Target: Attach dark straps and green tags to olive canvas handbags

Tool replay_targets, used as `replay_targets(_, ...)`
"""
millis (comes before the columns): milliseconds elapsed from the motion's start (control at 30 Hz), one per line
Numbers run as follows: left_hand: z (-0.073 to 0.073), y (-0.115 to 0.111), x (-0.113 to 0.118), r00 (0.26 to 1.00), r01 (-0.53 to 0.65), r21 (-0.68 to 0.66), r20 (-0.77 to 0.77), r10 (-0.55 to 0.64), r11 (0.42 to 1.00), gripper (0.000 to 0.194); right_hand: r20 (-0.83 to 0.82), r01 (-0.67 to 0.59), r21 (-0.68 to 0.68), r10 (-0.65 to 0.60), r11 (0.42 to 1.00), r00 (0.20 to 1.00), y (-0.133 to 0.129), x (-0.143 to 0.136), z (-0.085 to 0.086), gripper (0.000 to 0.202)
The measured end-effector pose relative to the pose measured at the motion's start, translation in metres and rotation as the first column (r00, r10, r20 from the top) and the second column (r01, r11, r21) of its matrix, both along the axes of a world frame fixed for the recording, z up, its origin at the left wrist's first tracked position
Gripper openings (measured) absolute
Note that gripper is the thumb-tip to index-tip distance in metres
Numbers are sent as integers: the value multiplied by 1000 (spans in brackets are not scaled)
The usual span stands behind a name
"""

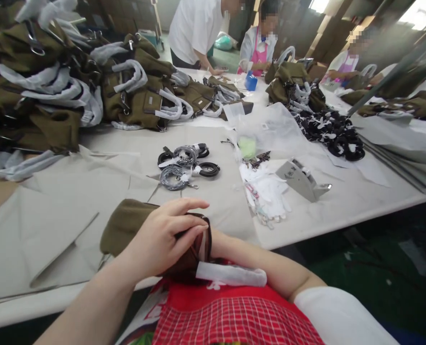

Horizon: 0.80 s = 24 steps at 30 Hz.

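An olive-green fabric handbag (126, 225) lies on its side at the table's front edge, against the red apron. My left hand (162, 235) rests over the bag beside its zipped opening, fingers bent around the rim and pointing right. From the right, my right forearm (249, 251) reaches to the bag's mouth. My right hand is hidden in or behind the bag, so its fingers do not show. A handle wrapped in white film (230, 275) sticks out toward my right arm. Beyond the bag lie several coiled straps (186, 163), some in clear wrap, with metal clips.
Olive handbags (144, 96) with wrapped handles are heaped along the left. At right stand a grey tape dispenser (302, 179), white tags (270, 194), a plastic bag (270, 127) and piled black coils (331, 134). Several people (198, 33) are across the table.
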<state>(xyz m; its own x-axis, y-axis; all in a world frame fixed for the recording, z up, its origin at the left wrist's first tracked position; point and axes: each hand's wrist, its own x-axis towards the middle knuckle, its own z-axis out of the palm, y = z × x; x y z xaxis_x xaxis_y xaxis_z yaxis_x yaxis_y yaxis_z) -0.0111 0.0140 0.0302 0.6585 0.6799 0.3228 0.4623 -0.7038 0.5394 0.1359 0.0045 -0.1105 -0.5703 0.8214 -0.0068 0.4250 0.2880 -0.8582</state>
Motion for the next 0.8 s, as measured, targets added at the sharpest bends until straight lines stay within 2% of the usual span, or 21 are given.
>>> replay_targets(100,-5,11,8,1000,14,-132,-23,-17,991,22,113,24,56,-30,998,993,5,18,17,10)
replay_targets(167,-9,16,9,1000,-21,-200,12,24,980,18,233,132,141,-162,981,959,18,40,26,19)
replay_targets(267,-16,22,4,996,-17,-284,83,43,959,15,441,337,303,-444,892,780,48,77,32,30)
replay_targets(300,-18,24,2,992,-9,-305,114,46,952,14,489,370,335,-496,866,718,59,87,32,31)
replay_targets(367,-21,26,-2,981,4,-328,187,61,945,15,548,379,340,-509,861,664,78,101,28,32)
replay_targets(533,-25,26,-5,958,16,-359,271,88,933,14,597,337,300,-451,893,664,97,100,10,24)
replay_targets(633,-27,26,-5,947,-20,-383,290,141,924,13,547,339,283,-441,897,712,97,93,5,26)
replay_targets(733,-29,27,-5,942,-46,-413,285,177,909,14,430,346,240,-419,907,800,95,89,10,16)
replay_targets(800,-30,28,-5,940,-49,-426,285,185,903,14,321,360,188,-404,914,857,93,87,19,18)
